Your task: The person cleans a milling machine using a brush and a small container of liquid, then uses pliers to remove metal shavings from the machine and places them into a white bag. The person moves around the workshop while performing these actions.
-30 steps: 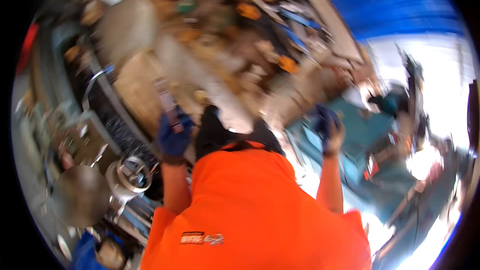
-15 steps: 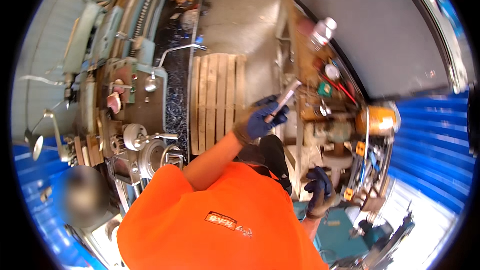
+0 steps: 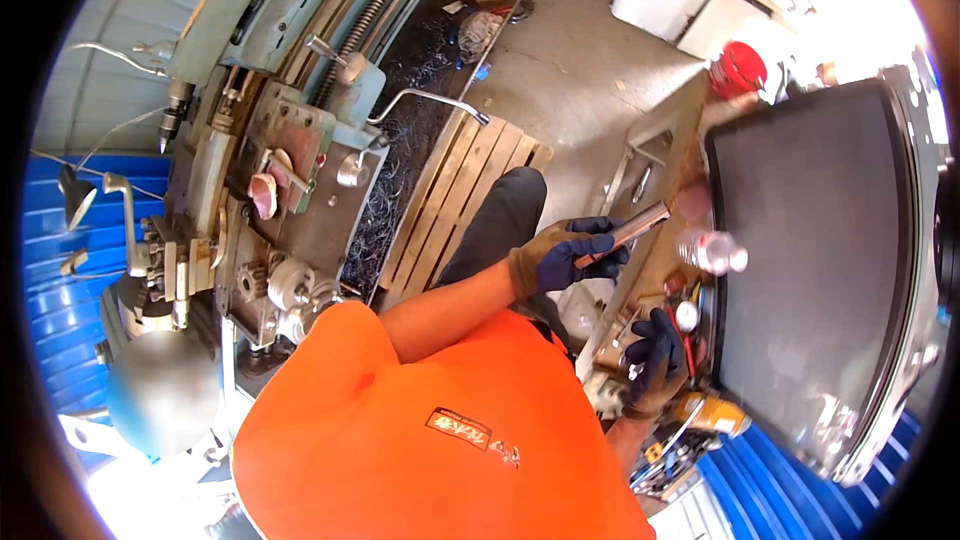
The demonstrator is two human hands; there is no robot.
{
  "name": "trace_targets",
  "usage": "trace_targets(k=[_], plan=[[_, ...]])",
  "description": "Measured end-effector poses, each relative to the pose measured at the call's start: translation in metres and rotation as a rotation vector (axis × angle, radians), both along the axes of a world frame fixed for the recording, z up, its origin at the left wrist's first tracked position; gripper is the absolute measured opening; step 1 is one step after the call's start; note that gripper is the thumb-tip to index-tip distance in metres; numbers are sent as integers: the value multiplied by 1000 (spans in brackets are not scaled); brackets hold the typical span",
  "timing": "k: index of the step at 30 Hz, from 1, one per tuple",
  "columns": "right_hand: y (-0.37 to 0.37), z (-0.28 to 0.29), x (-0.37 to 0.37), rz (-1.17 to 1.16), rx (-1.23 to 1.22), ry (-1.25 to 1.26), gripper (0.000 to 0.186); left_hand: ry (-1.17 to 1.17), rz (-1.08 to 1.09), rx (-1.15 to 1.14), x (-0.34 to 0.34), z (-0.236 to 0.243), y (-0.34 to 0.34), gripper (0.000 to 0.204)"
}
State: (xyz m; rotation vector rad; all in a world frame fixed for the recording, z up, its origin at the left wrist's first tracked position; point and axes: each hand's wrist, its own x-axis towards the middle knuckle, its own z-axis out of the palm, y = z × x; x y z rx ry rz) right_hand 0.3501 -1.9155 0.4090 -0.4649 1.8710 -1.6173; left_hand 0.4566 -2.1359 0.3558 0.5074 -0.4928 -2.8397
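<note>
A short, narrow metal bar (image 3: 640, 225) lies in my left hand (image 3: 568, 258), which wears a dark blue and tan work glove. The fingers are wrapped round its lower end, and its far end sticks out toward the workbench (image 3: 690, 125). In a matching glove, my right hand (image 3: 655, 365) hovers by the bench's near end, fingers loosely bent and apart, with no held thing showing. Close by it are a round white-faced gauge (image 3: 687, 316) and a red-handled tool. A clear plastic bottle (image 3: 708, 252) is on the bench beyond the bar.
At left runs a lathe (image 3: 290, 170) with a bent metal lever (image 3: 430, 100) and dark metal shavings (image 3: 385, 180). A slatted wooden platform (image 3: 450, 210) lies on the floor. A large dark panel (image 3: 815, 260) borders the bench; a red bucket (image 3: 738, 70) stands farther off.
My view and body have turned toward the bench. My left hand, still gripping the bar, is nearer the bench. My right hand has come up beside the bench from lower down.
</note>
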Motion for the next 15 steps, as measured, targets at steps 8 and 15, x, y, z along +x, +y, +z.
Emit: trace_targets(k=[8,15], plan=[[-299,-55,-76,32,77,-223,38,-78,371,-70,-59,-39,-195,45],[-513,-77,-127,511,113,247,42,-421,373,-763,-92,-47,-368,46]])
